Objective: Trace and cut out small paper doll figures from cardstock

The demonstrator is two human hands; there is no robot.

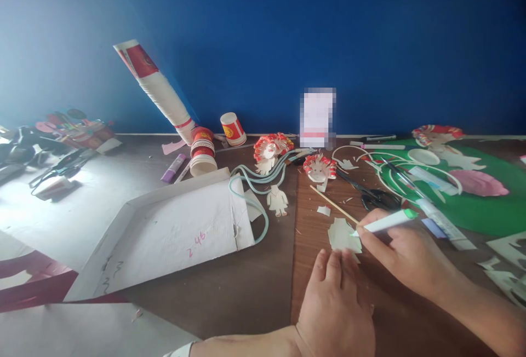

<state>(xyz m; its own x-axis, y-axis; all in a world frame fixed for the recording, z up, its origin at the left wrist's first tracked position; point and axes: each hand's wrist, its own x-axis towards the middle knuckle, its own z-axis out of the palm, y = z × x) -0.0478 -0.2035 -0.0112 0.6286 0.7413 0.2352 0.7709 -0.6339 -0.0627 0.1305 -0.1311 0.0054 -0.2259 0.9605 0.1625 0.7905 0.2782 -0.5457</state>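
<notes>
My right hand (pixel 406 253) is closed round a white marker with a green end (pixel 390 221). Its tip touches a small pale paper cutout (pixel 344 235) on the brown table. My left hand (pixel 337 297) lies flat with fingers stretched, their tips at the cutout's lower edge. A thin wooden stick (pixel 333 203) runs up to my right fingertips; whether they grip it is hidden. Black-handled scissors (pixel 376 198) lie just beyond my right hand. To the left is a paper doll-shaped cutout (pixel 278 201).
A white cardboard box lid (pixel 164 236) lies left of my hands, with a pale blue cable (pixel 265 220) beside it. Stacked paper cups (pixel 164 94) lean towards the blue wall. Red-and-white paper crafts (pixel 320 168), a green sheet (pixel 485 217) and a pink paper piece (pixel 479 182) lie farther back.
</notes>
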